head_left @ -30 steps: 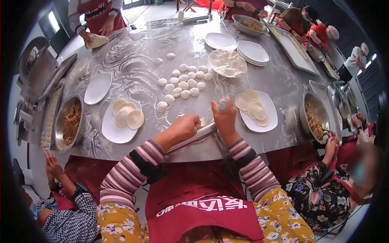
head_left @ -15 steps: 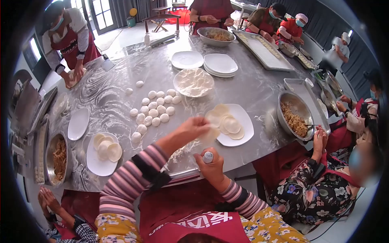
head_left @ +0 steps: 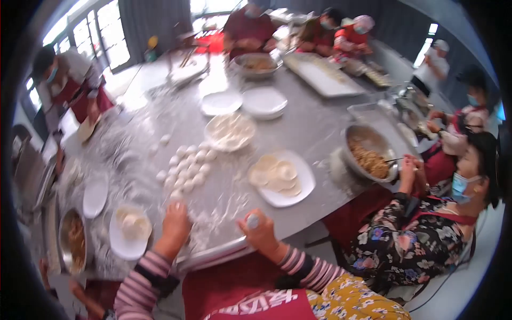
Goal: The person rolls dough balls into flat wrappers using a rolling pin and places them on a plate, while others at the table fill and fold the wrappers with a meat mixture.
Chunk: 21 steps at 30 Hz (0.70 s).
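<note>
At the near end of a group of white dough balls (head_left: 188,166), my left hand (head_left: 175,226) has its fingers bunched down onto a dough ball (head_left: 176,196); motion blurs the fingertips. My right hand (head_left: 262,233) is wrapped around a small rolling pin (head_left: 252,220), held with its end pointing up near the table's front edge. Thin round dough wrappers (head_left: 277,175) overlap on a white square plate (head_left: 305,184) beyond my right hand. Loose flour lies on the metal table (head_left: 218,213) between my hands.
A bowl of flour (head_left: 230,132) stands behind the dough balls. Left are a wrapper plate (head_left: 128,246) and a filling bowl (head_left: 76,240); another filling bowl (head_left: 369,152) is right, beside a seated person (head_left: 416,234). Stacked plates (head_left: 265,103) stand farther back. Several people surround the table.
My left hand has moved from beside the right plate, where it held a thin wrapper, left to the dough balls. The right hand keeps the rolling pin. The whole view has shifted.
</note>
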Each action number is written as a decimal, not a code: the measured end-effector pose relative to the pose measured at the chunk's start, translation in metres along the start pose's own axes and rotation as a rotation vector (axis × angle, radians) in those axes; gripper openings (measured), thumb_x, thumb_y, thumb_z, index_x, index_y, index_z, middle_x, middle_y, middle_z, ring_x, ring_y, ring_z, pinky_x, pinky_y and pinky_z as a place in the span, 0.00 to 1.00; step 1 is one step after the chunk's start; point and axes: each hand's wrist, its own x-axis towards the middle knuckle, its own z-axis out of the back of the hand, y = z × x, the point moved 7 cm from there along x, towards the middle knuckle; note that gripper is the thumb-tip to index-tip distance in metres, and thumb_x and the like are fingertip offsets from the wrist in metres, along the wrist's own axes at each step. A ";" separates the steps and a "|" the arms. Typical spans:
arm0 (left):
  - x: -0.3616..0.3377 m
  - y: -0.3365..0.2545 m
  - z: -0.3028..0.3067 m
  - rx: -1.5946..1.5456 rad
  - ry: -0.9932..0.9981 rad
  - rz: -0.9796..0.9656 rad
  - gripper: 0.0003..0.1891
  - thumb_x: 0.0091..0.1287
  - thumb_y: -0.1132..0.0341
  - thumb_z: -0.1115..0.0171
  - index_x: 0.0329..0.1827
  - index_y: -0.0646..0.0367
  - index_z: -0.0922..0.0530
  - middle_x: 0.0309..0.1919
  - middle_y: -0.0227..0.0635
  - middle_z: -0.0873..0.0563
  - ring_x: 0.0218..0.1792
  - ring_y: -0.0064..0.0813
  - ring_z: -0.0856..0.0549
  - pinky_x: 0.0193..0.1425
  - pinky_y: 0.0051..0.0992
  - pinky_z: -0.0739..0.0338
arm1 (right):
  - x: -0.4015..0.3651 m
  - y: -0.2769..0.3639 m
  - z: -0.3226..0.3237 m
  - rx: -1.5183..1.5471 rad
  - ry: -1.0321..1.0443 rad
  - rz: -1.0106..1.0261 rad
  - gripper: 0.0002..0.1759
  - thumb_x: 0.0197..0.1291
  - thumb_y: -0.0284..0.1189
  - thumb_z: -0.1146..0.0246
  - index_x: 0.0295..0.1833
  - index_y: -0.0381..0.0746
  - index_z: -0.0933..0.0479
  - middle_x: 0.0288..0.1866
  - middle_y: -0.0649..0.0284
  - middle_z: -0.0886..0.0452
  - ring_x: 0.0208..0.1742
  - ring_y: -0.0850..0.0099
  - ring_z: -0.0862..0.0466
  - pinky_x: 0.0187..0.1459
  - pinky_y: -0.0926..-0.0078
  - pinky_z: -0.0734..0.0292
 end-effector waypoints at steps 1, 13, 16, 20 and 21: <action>0.003 -0.005 0.006 -0.020 0.085 0.018 0.13 0.51 0.76 0.45 0.41 0.63 0.24 0.44 0.50 0.24 0.48 0.50 0.25 0.51 0.39 0.27 | -0.005 -0.005 -0.004 -0.029 0.033 -0.010 0.15 0.49 0.28 0.30 0.34 0.38 0.31 0.22 0.56 0.26 0.21 0.53 0.24 0.21 0.64 0.30; 0.000 -0.021 -0.041 -0.740 0.502 0.188 0.14 0.50 0.62 0.30 0.32 0.64 0.20 0.25 0.39 0.16 0.27 0.29 0.17 0.34 0.27 0.23 | 0.014 -0.018 -0.022 0.309 0.195 -0.295 0.12 0.52 0.30 0.32 0.31 0.37 0.29 0.18 0.56 0.25 0.18 0.62 0.23 0.21 0.70 0.30; 0.002 -0.029 -0.044 -0.822 0.442 0.155 0.12 0.52 0.64 0.32 0.33 0.64 0.19 0.26 0.37 0.15 0.27 0.25 0.17 0.35 0.25 0.23 | 0.034 -0.007 -0.024 0.217 0.119 -0.008 0.11 0.52 0.30 0.32 0.32 0.38 0.28 0.19 0.53 0.24 0.20 0.59 0.22 0.22 0.69 0.30; 0.003 -0.044 -0.039 -0.779 0.491 0.099 0.08 0.53 0.68 0.33 0.32 0.63 0.18 0.25 0.37 0.15 0.29 0.25 0.16 0.35 0.25 0.23 | 0.031 -0.023 -0.034 0.174 0.115 -0.073 0.12 0.51 0.31 0.31 0.32 0.38 0.28 0.22 0.51 0.23 0.22 0.54 0.22 0.24 0.66 0.29; 0.004 -0.042 -0.038 -0.778 0.485 0.096 0.08 0.53 0.68 0.33 0.32 0.63 0.18 0.25 0.37 0.15 0.29 0.25 0.16 0.35 0.25 0.23 | 0.029 -0.020 -0.030 0.129 0.081 -0.060 0.13 0.51 0.31 0.30 0.32 0.38 0.28 0.22 0.50 0.24 0.23 0.53 0.22 0.25 0.65 0.29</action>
